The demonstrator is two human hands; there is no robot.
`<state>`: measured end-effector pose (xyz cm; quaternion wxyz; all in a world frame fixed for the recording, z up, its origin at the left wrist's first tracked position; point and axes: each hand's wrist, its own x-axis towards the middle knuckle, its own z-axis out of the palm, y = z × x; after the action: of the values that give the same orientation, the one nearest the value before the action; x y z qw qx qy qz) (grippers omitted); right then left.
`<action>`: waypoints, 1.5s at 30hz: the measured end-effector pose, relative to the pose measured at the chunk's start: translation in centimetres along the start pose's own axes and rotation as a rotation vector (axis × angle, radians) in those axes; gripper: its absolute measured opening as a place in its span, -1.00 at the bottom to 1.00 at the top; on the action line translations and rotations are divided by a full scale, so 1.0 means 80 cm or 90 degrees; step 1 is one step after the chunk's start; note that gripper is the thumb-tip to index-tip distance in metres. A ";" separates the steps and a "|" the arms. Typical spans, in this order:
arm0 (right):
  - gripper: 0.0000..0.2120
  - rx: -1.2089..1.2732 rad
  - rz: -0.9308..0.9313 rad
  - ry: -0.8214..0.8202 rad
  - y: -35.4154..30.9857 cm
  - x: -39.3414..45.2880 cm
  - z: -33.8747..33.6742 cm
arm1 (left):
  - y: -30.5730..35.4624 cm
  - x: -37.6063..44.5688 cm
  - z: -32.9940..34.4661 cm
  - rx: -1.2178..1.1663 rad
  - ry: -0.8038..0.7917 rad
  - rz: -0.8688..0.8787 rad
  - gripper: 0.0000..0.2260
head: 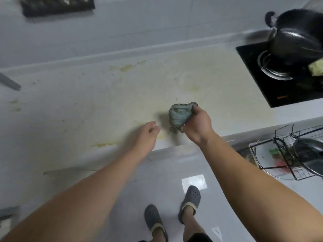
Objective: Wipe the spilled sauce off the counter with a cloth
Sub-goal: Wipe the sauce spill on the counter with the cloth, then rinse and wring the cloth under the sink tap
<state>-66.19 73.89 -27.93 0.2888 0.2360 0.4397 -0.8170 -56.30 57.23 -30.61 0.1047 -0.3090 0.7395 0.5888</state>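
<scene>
My right hand [197,125] grips a bunched grey-green cloth [180,116] just above the pale counter [70,110], near its front edge. My left hand [147,135] hovers beside the cloth on its left, fingers relaxed and holding nothing. Yellowish sauce smears mark the counter: one streak [104,144] by the front edge left of my left hand, a blotch [125,67] near the back wall, and a spot [194,88] beyond the cloth.
A black hob [262,81] with a dark wok [295,44] sits at the right. A wire rack [288,151] with dishes stands lower right. A dark handle [10,82] pokes in at the left edge. My feet in grey clogs stand on the floor below.
</scene>
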 end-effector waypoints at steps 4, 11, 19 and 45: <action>-0.58 0.098 0.064 -0.104 0.028 -0.042 0.077 | 0.005 -0.038 -0.064 -0.350 -0.081 -0.222 -0.57; -0.66 -0.016 0.098 -0.227 0.063 -0.104 0.165 | 0.006 -0.099 -0.166 -0.620 0.007 -0.102 -0.63; -0.65 -0.544 0.082 -0.269 0.133 -0.134 0.214 | -0.002 -0.181 -0.280 -0.586 0.120 -0.007 -0.71; -0.73 -0.798 0.296 -0.723 0.508 -0.410 0.394 | -0.238 -0.590 -0.406 -0.776 0.658 -0.078 -0.85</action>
<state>-19.02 37.48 -14.79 0.6999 -0.3246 0.5381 -0.3394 -1.36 40.39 -12.24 -0.4058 -0.5856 0.2246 0.6648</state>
